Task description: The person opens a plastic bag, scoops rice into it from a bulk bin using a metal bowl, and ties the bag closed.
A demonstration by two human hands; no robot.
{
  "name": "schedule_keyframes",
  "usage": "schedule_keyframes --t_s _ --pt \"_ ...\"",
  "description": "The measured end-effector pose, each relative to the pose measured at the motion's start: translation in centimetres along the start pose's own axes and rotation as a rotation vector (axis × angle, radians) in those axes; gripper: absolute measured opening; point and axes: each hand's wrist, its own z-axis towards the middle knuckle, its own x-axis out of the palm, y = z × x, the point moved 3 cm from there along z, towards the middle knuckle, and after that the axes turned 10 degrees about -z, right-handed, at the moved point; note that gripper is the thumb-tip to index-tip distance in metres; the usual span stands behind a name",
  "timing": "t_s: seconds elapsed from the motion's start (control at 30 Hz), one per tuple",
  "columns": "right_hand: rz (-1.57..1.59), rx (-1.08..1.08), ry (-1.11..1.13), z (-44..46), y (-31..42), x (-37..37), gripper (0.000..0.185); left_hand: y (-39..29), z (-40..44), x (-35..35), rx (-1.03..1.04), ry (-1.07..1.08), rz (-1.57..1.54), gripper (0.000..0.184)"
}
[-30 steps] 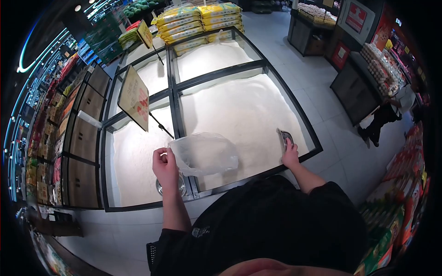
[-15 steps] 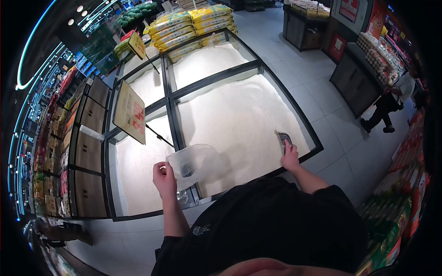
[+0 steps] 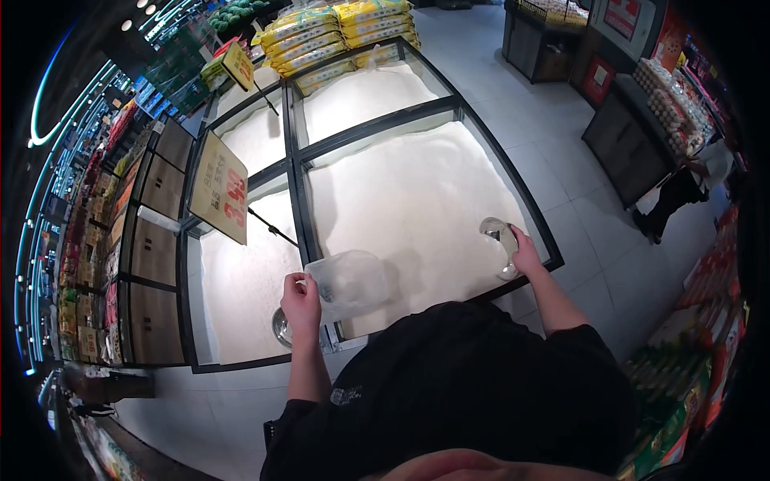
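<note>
My left hand (image 3: 301, 295) pinches the edge of a clear plastic bag (image 3: 353, 282), which spreads to the right over the black-framed bin's divider. Beneath that wrist, a round metal bowl (image 3: 281, 328) sits at the near edge of the left compartment, partly hidden by my forearm. At the right, my right hand (image 3: 525, 252) is closed on the rim of a shiny metal bowl (image 3: 499, 244), tilted over the white grain (image 3: 401, 200) in the large compartment. Whether the bowl holds any grain is not clear.
A price sign (image 3: 219, 188) on a black stand rises over the left compartments. Yellow sacks (image 3: 305, 40) are stacked behind the bin. Wooden cabinets (image 3: 155, 256) line the left. At the right are an egg display (image 3: 670, 108) and a person (image 3: 674, 196) in dark trousers.
My right hand has turned the metal bowl so that its round opening shows, and has shifted slightly right. My left hand and the bag have moved a little right.
</note>
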Motion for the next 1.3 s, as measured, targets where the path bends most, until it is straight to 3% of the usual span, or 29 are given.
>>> schedule_keyframes --t_s 0.27,0.37,0.47,0.6,0.87,0.93,1.0,1.1,1.2,1.3 --pt "-0.049 -0.095 0.094 2.7 -0.1 -5.8 0.081 -1.9 -2.4 2.9 -0.005 -0.078 0.160 0.017" --pt "0.013 -0.230 0.054 4.5 -1.8 -5.8 0.075 -2.5 -3.1 4.6 -0.005 -0.095 0.258 0.018" --pt "0.072 -0.505 -0.102 3.4 -1.6 -5.7 0.072 -3.1 -3.9 6.7 0.028 -0.111 0.335 0.019" --pt "-0.085 -0.343 0.154 1.5 -0.2 -3.1 0.072 -4.9 -4.9 9.5 0.029 -0.114 0.360 0.019" --pt "0.192 -0.363 0.252 4.4 -4.6 0.6 0.079 -7.1 -8.4 14.4 -0.043 -0.141 0.413 0.020" --pt "0.200 -0.171 0.292 5.3 -6.3 2.4 0.079 -7.0 -9.3 15.5 -0.030 -0.148 0.431 0.020" --pt "0.420 -0.085 0.367 6.1 -7.4 4.3 0.078 -6.2 -9.9 16.3 -0.055 -0.156 0.388 0.019" --pt "0.480 0.188 0.598 4.7 -4.5 -1.0 0.077 -6.3 -10.8 17.4 -0.112 -0.172 0.384 0.020" --pt "0.617 0.228 0.550 3.9 -5.3 -1.0 0.080 -5.4 -11.4 17.8 -0.167 -0.197 0.334 0.022" --pt "0.915 0.415 0.515 4.4 -7.3 0.3 0.083 -5.4 -11.8 18.6 -0.194 -0.210 0.305 0.024"
